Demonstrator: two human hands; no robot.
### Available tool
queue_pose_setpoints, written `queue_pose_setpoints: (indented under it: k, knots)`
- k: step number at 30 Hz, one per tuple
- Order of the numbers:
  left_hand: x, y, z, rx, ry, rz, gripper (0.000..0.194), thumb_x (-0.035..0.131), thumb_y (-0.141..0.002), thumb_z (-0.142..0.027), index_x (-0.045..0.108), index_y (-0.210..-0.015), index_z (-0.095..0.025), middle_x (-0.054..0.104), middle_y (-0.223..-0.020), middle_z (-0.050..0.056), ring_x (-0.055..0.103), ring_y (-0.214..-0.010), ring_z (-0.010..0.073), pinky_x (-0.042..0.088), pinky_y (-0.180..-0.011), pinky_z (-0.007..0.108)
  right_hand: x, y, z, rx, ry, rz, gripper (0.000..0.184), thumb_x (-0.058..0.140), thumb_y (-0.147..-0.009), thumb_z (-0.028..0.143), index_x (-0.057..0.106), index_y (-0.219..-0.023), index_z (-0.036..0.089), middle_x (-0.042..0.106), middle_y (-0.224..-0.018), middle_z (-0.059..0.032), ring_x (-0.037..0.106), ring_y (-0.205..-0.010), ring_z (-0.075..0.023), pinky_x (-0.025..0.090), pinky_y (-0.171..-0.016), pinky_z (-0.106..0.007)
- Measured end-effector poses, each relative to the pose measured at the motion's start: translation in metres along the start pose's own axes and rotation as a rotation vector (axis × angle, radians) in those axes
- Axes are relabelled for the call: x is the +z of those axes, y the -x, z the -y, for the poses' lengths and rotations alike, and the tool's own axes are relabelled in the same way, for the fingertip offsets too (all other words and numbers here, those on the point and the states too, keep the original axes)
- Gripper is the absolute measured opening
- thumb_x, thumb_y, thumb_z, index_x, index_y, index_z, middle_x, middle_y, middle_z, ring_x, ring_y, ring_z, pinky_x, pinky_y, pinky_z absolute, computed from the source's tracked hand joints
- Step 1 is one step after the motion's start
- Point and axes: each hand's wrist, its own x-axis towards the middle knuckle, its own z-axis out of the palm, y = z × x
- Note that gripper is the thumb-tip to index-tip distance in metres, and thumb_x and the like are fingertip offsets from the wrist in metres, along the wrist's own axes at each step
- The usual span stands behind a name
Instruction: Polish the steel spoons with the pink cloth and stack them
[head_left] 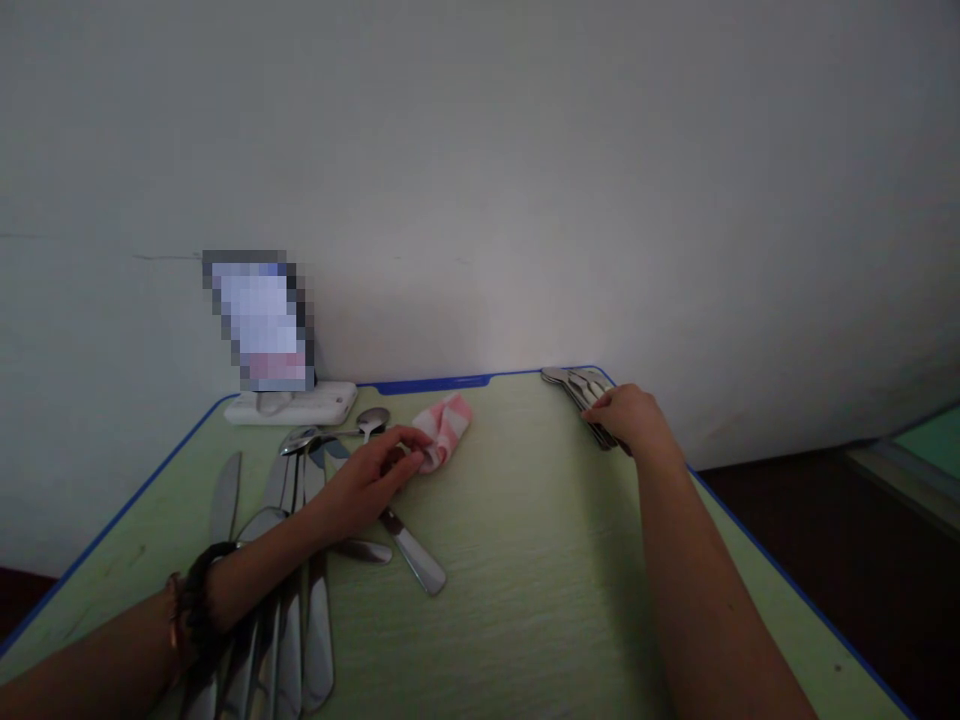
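My left hand [379, 475] reaches over the cutlery with its fingers curled. Thumb and fingertips close on the near-left edge of a crumpled pink-and-white cloth [450, 430]. At the far right corner, my right hand [628, 418] has its fingers pinched on a neat row of metal cutlery [581, 390], which looks like forks. The fingers hide part of that row. Beneath my left forearm lies a loose pile of metal knives and spoons [319, 640], partly covered. One spoon [373, 416] lies just behind the left hand, and a metal handle [420, 562] sticks out in front of it.
A phone [262, 325] with a blurred screen leans at the back left on a white stand [300, 404]. A knife [226, 495] lies at the left. The pale green table [480, 620] has a blue edge and meets a grey wall [525, 200] behind.
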Motion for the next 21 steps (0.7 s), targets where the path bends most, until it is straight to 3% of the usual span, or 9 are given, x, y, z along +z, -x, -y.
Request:
queue_pose_setpoints:
  k: [11, 16, 19, 21]
  knots:
    - [0.000, 0.000, -0.001, -0.015, -0.010, 0.005, 0.029, 0.042, -0.088, -0.040, 0.053, -0.103, -0.018, 0.044, -0.061, -0.006, 0.043, -0.054, 0.0122, 0.033, -0.050, 0.022, 0.003, -0.001, 0.004, 0.022, -0.027, -0.080, 0.033, 0.069, -0.065, 0.039, 0.072, -0.092, 0.021, 0.070, -0.097, -0.0137, 0.066, -0.090, -0.0310, 0.049, -0.066, -0.036]
    - [0.000, 0.000, -0.002, 0.015, -0.041, -0.011, 0.023, 0.042, -0.088, -0.036, 0.054, -0.096, -0.018, 0.047, -0.063, -0.005, 0.045, -0.057, 0.0119, 0.034, -0.052, 0.022, -0.014, 0.013, 0.028, -0.217, -0.106, -0.181, 0.037, 0.066, -0.070, 0.036, 0.069, -0.102, 0.016, 0.070, -0.094, -0.0127, 0.065, -0.085, -0.0258, 0.046, -0.071, -0.034]
    - [0.000, 0.000, -0.003, 0.077, -0.089, 0.014, 0.017, 0.043, -0.086, -0.031, 0.053, -0.084, -0.018, 0.052, -0.070, -0.003, 0.047, -0.063, 0.0122, 0.036, -0.057, 0.022, -0.019, 0.025, 0.048, -0.387, -0.127, -0.098, 0.032, 0.065, -0.073, 0.036, 0.069, -0.099, 0.017, 0.071, -0.088, -0.0103, 0.064, -0.077, -0.0216, 0.046, -0.069, -0.031]
    - [0.001, 0.001, -0.003, 0.095, -0.136, 0.058, 0.014, 0.044, -0.085, -0.027, 0.053, -0.081, -0.017, 0.051, -0.068, -0.003, 0.046, -0.061, 0.0119, 0.035, -0.056, 0.022, -0.016, 0.033, 0.062, -0.526, -0.131, 0.032, 0.027, 0.065, -0.074, 0.035, 0.069, -0.095, 0.019, 0.071, -0.084, -0.0073, 0.063, -0.070, -0.0187, 0.045, -0.065, -0.029]
